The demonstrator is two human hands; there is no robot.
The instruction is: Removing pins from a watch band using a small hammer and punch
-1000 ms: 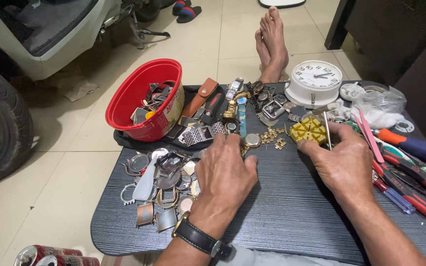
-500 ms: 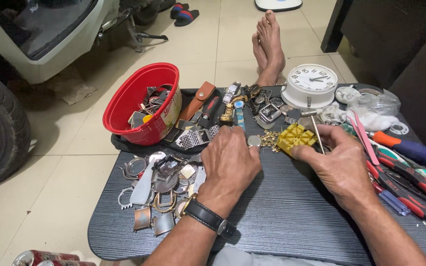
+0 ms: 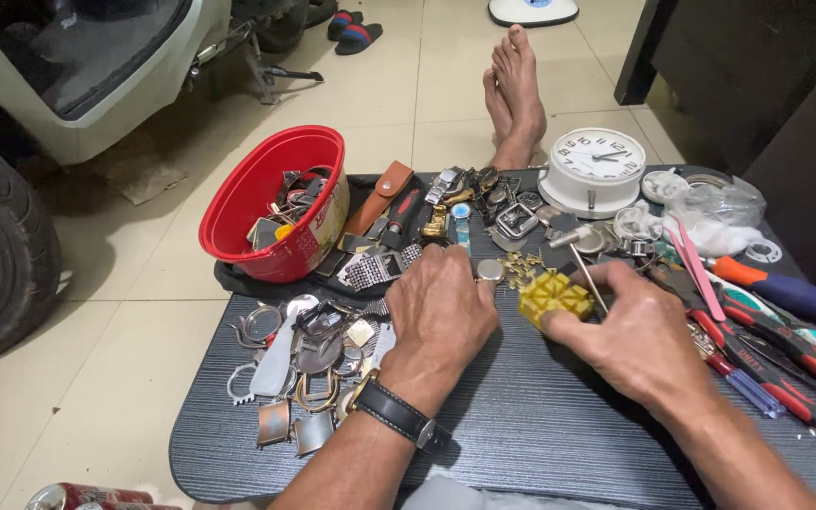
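Note:
My left hand [image 3: 441, 312] lies palm down on the dark table [image 3: 521, 425] with bent fingers, and a black-strapped wristwatch [image 3: 394, 416] is on its wrist. Its fingertips touch down next to a small round metal part [image 3: 490, 271]; what is under them is hidden. My right hand [image 3: 639, 335] pinches a yellow slotted block [image 3: 554, 295] between thumb and forefinger. A small hammer [image 3: 570, 244] with a thin metal handle runs back into the same hand.
A red bowl [image 3: 257, 198] of watch parts stands at the back left, and a white clock [image 3: 595, 165] at the back. Metal buckles and rings [image 3: 299, 359] lie on the left. Screwdrivers and pliers [image 3: 776, 312] are on the right. Bare feet [image 3: 514, 99] rest beyond the table.
My right hand has drawn the yellow block nearer to me and to the left. My left hand has slid slightly forward and curled its fingers.

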